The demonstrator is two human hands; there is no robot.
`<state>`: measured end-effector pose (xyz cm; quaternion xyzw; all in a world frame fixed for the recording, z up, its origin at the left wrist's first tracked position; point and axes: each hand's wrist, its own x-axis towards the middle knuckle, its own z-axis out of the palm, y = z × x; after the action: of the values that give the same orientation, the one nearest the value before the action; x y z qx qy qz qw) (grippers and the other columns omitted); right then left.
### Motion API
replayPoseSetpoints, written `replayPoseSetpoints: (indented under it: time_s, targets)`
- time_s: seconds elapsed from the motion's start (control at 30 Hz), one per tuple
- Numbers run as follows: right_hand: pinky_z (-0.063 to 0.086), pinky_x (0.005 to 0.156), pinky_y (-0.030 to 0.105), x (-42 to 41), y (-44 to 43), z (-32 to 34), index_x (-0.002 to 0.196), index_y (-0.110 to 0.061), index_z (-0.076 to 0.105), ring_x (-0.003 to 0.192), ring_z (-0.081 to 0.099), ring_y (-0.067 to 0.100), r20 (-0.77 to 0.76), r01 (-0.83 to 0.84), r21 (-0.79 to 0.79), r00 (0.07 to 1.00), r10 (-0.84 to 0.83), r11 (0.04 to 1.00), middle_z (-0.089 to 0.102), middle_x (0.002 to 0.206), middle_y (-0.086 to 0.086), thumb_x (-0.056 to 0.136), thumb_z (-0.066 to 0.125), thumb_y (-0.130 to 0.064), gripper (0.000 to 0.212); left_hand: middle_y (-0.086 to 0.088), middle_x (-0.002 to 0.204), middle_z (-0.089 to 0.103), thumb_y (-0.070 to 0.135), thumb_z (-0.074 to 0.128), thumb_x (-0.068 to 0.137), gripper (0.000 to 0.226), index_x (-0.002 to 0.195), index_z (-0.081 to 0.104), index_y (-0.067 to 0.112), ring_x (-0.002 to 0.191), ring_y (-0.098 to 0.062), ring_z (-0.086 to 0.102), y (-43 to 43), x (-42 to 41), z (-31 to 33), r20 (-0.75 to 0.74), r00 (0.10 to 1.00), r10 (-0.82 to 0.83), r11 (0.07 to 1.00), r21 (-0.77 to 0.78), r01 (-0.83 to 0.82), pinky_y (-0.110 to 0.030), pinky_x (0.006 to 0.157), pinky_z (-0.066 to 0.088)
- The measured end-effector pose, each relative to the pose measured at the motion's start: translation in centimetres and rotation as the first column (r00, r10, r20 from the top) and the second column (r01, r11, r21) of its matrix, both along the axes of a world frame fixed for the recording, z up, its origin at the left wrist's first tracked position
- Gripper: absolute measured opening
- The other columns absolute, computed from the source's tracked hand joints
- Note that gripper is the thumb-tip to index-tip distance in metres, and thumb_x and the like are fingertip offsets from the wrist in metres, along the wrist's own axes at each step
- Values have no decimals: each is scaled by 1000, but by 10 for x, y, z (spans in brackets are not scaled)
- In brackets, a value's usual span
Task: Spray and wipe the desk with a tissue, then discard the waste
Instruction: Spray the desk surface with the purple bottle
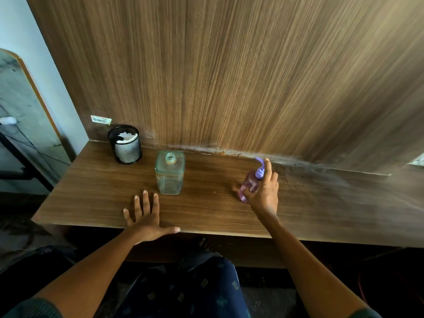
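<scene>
The spraying step is in hand. The right hand point(263, 191) wraps its grip around a small pink spray bottle point(249, 183) with a purple pump head, held just above the wooden surface point(206, 203) toward its right half; the forefinger sits on top of the pump, the nozzle aimed leftward and away from the person. No mist or wet patch can be made out on the wood, so whether any liquid has landed yet is unclear

The left hand point(146, 218) lies flat at the near edge of the surface, fingers spread and pinching nothing. Just beyond its fingertips stands an empty glass jar point(170, 173) with no lid. Farther back in the left corner, well apart from both hands, a black mesh cup point(125, 144) holds crumpled white tissue point(126, 136), most likely the supply for wiping

In my judgement, the next move calls for pressing the pump to wet the wood, then setting the bottle down upright and clear of the wiping path. The free left hand seems best placed to reach back for a tissue, passing the jar without knocking it
</scene>
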<state>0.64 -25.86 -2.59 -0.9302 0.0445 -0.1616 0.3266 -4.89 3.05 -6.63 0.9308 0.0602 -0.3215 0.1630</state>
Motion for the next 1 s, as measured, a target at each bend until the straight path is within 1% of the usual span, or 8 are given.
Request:
replayPoseSetpoints:
  time_s: [0.2, 0.3, 0.4, 0.57, 0.7, 0.87, 0.93, 1.0]
  targets:
    - [46, 85, 42, 1, -4, -2, 147, -29, 15, 117, 41, 28, 5, -13, 53, 1000, 13, 999, 38, 128, 13, 68, 78, -8, 103, -7, 137, -53, 83, 50, 61, 130, 138, -34, 21, 129, -30, -44, 0, 0, 2, -3, 1000, 7, 1000, -10, -7, -61, 107, -17]
    - [45, 89, 38, 1, -5, -1, 144, -26, 22, 118, 41, 25, 16, -34, 93, 999, 33, 995, 39, 129, 10, 68, 78, -6, 97, -7, 137, -52, 83, 51, 61, 130, 138, -34, 21, 129, -31, -44, -1, 0, 1, -8, 1000, 6, 1000, -6, -6, -61, 107, -17]
    - [47, 93, 40, 4, -6, 0, 143, -24, 24, 119, 41, 24, 16, -38, 118, 999, 36, 992, 39, 130, 10, 68, 77, -5, 94, -7, 137, -53, 83, 50, 62, 129, 138, -34, 21, 129, -31, -44, 0, 1, 3, -10, 1000, 5, 1000, -4, -5, -61, 106, -17]
    - [43, 90, 39, 3, -1, -1, 146, -20, 19, 115, 42, 28, 32, -57, 60, 998, 55, 997, 40, 127, 15, 67, 78, -6, 99, -7, 137, -53, 83, 49, 62, 129, 138, -34, 21, 129, -31, -44, 3, 1, 1, -7, 1000, 12, 1000, -5, -12, -61, 106, -17]
    - [46, 89, 44, -1, -2, -1, 148, -20, 12, 110, 43, 31, 39, -54, 12, 998, 53, 998, 39, 124, 17, 69, 78, -11, 104, -6, 135, -54, 83, 50, 61, 130, 138, -35, 21, 128, -30, -45, 0, 1, -1, -4, 1000, 1, 1000, -15, -1, -61, 106, -18]
    - [46, 89, 47, -1, -2, 3, 148, -29, 10, 114, 41, 30, -16, -32, 39, 999, 33, 999, 37, 126, 15, 68, 79, -14, 107, -7, 139, -51, 83, 50, 61, 130, 139, -33, 22, 129, -30, -44, 0, 0, -2, 9, 1000, 6, 1000, -2, -6, -61, 106, -17]
    - [47, 88, 47, -2, -3, 5, 147, -29, 12, 115, 41, 30, -8, -40, 49, 999, 41, 998, 37, 126, 15, 67, 80, -15, 106, -7, 139, -51, 83, 50, 61, 130, 139, -33, 22, 129, -30, -44, 0, 1, -1, 11, 1000, 7, 1000, -4, -7, -61, 106, -17]
    - [46, 89, 45, -1, -4, 6, 147, -26, 15, 116, 41, 27, 1, -57, 63, 998, 57, 996, 38, 127, 14, 67, 80, -15, 104, -7, 138, -52, 83, 51, 61, 130, 138, -34, 22, 129, -30, -44, 0, 2, 1, 7, 1000, 4, 1000, -3, -4, -61, 106, -17]
